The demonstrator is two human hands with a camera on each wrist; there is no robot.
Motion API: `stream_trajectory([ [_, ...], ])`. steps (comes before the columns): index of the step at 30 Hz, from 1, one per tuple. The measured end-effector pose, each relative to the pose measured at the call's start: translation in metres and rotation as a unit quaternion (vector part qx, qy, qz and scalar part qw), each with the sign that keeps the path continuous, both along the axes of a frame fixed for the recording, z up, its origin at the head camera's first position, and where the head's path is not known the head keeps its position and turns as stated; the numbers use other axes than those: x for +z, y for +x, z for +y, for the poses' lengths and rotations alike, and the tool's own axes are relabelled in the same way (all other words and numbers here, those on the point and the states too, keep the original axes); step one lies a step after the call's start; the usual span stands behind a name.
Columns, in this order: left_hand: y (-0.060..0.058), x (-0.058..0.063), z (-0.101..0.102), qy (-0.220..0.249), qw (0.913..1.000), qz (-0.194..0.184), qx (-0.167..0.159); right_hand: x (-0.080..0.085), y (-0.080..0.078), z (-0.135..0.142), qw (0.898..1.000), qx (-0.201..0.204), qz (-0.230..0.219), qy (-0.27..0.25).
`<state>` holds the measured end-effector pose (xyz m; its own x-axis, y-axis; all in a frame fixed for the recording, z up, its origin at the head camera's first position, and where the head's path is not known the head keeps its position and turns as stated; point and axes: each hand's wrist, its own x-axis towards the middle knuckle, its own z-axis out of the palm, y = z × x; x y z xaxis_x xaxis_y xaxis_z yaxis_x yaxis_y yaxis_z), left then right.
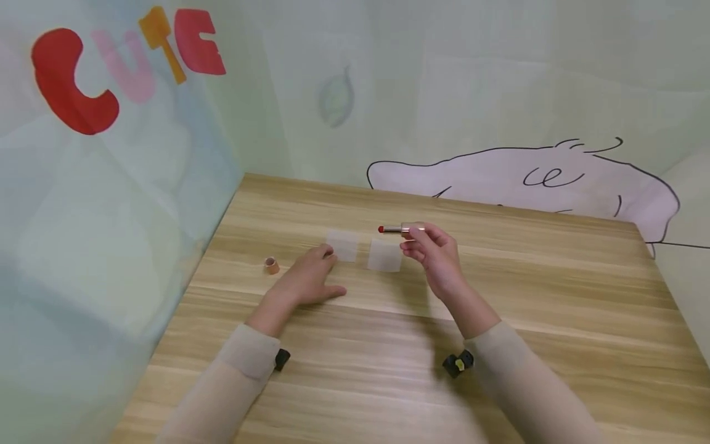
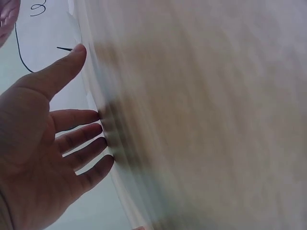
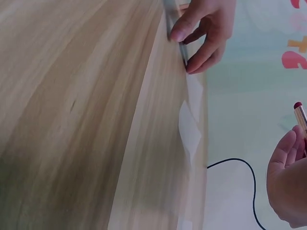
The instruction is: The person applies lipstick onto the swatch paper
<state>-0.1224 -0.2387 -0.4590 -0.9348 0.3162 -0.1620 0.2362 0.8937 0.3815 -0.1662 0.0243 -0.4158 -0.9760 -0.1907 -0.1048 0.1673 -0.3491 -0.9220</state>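
My right hand (image 1: 440,262) pinches a lipstick (image 1: 394,229) with its red tip uncovered and pointing left. It holds the lipstick above the table, over the far side of the right-hand white paper square (image 1: 384,256). In the right wrist view the red tip of the lipstick (image 3: 298,105) stands past the fingers. My left hand (image 1: 306,275) reaches down by the left-hand white paper square (image 1: 345,245), its fingertips at the near left edge. The left wrist view shows the left hand's fingers (image 2: 81,151) extended, tips on the tabletop, thumb spread apart.
A small copper-coloured lipstick cap (image 1: 272,266) stands on the wooden table (image 1: 360,357), left of my left hand. Behind the table is a wall sheet (image 1: 471,111) with a line drawing. Another sheet with coloured letters (image 1: 72,80) hangs on the left.
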Motion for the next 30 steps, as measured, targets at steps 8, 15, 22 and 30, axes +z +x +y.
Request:
stream_trajectory([
  [8, 0.0, -0.001, -0.004, -0.001, 1.0, -0.001, -0.001, -0.009, -0.009, -0.016, 0.998, 0.016, 0.019, 0.062],
  [15, -0.001, 0.001, -0.003, 0.003, 1.0, -0.007, -0.006, -0.017, -0.018, -0.03, 0.991, 0.015, 0.04, 0.13],
  [22, -0.003, 0.002, -0.003, 0.0, 0.9999, -0.017, -0.004, -0.025, -0.026, -0.042, 0.979, 0.016, 0.06, 0.193],
  [30, -0.002, 0.004, -0.003, 0.002, 0.9997, -0.025, -0.003, -0.032, -0.03, -0.052, 0.949, 0.028, 0.102, 0.298],
])
